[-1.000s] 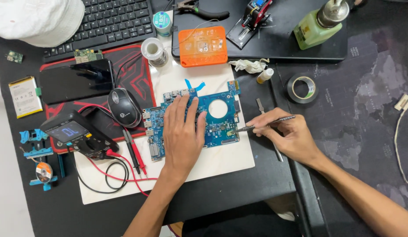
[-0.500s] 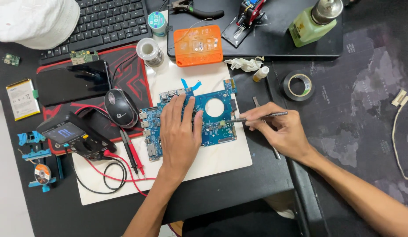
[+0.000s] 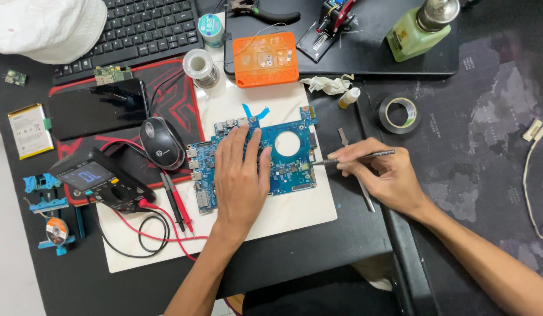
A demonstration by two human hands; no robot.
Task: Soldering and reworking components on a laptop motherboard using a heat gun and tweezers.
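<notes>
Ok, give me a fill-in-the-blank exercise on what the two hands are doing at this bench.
1. The left hand lies flat on the ____ circuit board.
2. The right hand holds thin metal ____ with the tips at the board's right edge.
3. The orange box sits ____ the board in the picture.
4. The roll of black tape lies to the ____ of the board.

Missing words: blue; tweezers; above; right

Bare white mat (image 3: 295,213) below the circuit board (image 3: 286,158); mouse (image 3: 162,142) and probes (image 3: 176,205) crowd its left.
</notes>
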